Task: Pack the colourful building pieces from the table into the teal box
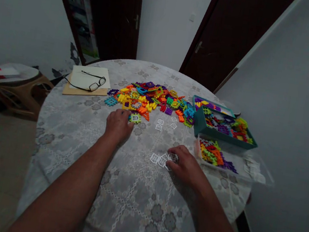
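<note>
My left hand (118, 125) rests on the table with curled fingers, closed on a green building piece (138, 121) that has a white lattice window set in its middle. My right hand (186, 164) is lower and to the right, thumb and fingers bent around a white window piece (173, 157) at the table surface. Beside its fingertips lie other white window pieces (154, 158), partly overlapping. Further up, between the hands, a few more small white window pieces (159, 127) lie flat. Behind them spreads a heap of colourful plastic building pieces (151, 96).
A teal box (223, 137) and a clear plastic tray (239, 173) with more pieces stand at the right. Eyeglasses (93, 86) lie on paper and a board (82, 91) at the back left. A patterned cloth (127, 201) covers the round table.
</note>
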### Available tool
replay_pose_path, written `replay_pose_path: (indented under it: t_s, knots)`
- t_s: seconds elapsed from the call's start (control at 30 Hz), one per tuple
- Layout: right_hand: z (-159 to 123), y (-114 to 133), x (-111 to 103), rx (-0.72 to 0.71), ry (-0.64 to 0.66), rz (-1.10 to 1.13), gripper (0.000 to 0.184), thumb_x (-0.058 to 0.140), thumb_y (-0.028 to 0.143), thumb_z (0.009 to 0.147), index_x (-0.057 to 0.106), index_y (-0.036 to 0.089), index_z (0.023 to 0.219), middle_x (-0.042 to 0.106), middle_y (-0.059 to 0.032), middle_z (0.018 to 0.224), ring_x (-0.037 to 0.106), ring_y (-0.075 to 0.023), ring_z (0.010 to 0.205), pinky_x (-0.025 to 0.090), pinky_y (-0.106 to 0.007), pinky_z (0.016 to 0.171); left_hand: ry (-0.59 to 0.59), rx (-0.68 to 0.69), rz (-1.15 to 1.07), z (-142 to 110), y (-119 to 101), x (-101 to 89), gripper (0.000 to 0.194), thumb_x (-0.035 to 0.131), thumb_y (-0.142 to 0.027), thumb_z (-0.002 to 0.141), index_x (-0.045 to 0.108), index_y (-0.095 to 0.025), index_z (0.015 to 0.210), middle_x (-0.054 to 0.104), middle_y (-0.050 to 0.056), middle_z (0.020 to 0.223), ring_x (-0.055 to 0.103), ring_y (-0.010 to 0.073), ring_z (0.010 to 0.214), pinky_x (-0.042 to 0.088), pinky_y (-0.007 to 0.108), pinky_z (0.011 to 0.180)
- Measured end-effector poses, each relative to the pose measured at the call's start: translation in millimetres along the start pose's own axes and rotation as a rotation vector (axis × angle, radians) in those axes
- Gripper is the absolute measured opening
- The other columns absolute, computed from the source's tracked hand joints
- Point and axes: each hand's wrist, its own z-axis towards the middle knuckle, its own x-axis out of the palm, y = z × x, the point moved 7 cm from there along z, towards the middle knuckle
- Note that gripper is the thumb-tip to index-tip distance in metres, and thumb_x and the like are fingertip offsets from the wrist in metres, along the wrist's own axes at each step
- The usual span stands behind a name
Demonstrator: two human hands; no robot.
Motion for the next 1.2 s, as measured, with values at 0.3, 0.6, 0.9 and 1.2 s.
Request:
replay_pose_path:
  t_s: [0.3, 0.6, 0.9, 1.2]
  knots:
    - [9, -7, 0, -0.077, -0.155, 0.116, 0.019, 0.064, 0.028, 0.099, 0.076, 0.024, 0.113, 0.075, -0.0097, 0.111, 0.072, -0.0276, 0.106, 0.058, -0.044, 0.099, 0.147, 0.247, -0.07, -17, -41, -2.2, 0.025, 0.067, -0.021, 0.092, 0.074, -0.021, 0.115, 0.068, 0.015, 0.122, 0.061, 0.0341, 0.116, 0.049, 0.046, 0.101]
    - [10, 4, 0, -0.093, -0.222, 0.146, 0.016, 0.059, 0.027, 0.102, 0.075, 0.024, 0.104, 0.076, -0.0088, 0.104, 0.073, -0.026, 0.099, 0.056, -0.039, 0.091, 0.258, 0.402, -0.187, -31, -69, 4.4, 0.023, 0.075, -0.031, 0.091, 0.074, -0.023, 0.112, 0.072, 0.015, 0.13, 0.062, 0.0359, 0.122, 0.046, 0.049, 0.104]
    - [10, 11, -5, -0.119, -0.333, 0.147, 0.018, 0.057, 0.027, 0.104, 0.075, 0.023, 0.103, 0.075, -0.009, 0.102, 0.072, -0.0246, 0.095, 0.056, -0.037, 0.089, 0.253, 0.392, -0.246, -30, -69, 6.3, 0.044, 0.077, -0.027, 0.087, 0.067, -0.022, 0.13, 0.073, 0.015, 0.128, 0.062, 0.0349, 0.121, 0.046, 0.048, 0.108]
    - [11, 8, 0, -0.147, -0.342, 0.162, 0.016, 0.059, 0.022, 0.102, 0.075, 0.021, 0.102, 0.075, -0.0074, 0.099, 0.072, -0.0228, 0.093, 0.054, -0.035, 0.087, 0.233, 0.555, -0.311, -39, -81, 10.0, 0.063, 0.069, -0.023, 0.094, 0.055, -0.025, 0.156, 0.067, 0.013, 0.152, 0.059, 0.0325, 0.141, 0.045, 0.051, 0.12]
